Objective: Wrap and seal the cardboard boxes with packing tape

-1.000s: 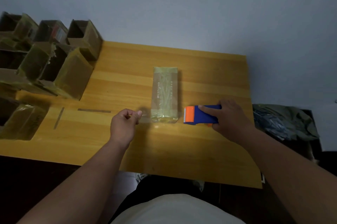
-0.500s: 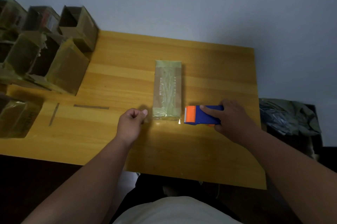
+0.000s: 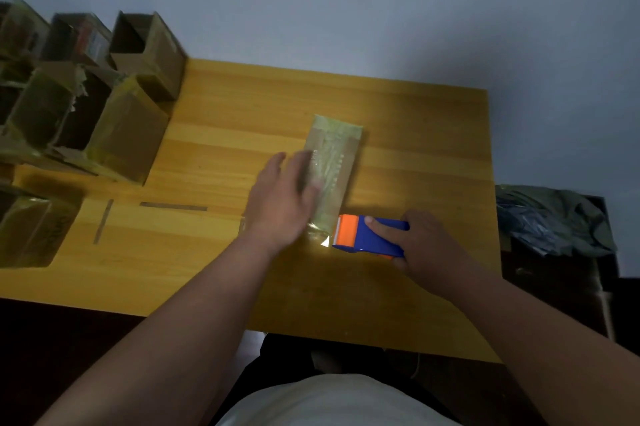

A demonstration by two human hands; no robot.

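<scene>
glossy tape-wrapped cardboard box [image 3: 332, 162]; smooth plastic dispenser [image 3: 367, 235]; varnished wood table [image 3: 415, 148].

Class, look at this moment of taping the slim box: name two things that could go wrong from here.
1. The left hand lies flat with straight fingers along the slim box, so the box might slide on the table.
2. The right hand holds the tape dispenser at the box's near end; loose tape there could crease or stick to itself.

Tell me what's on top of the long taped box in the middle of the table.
The left hand lies flat on the taped box, fingers straight. Clear tape shows beside it; the box's left side under the hand is hidden.
</scene>
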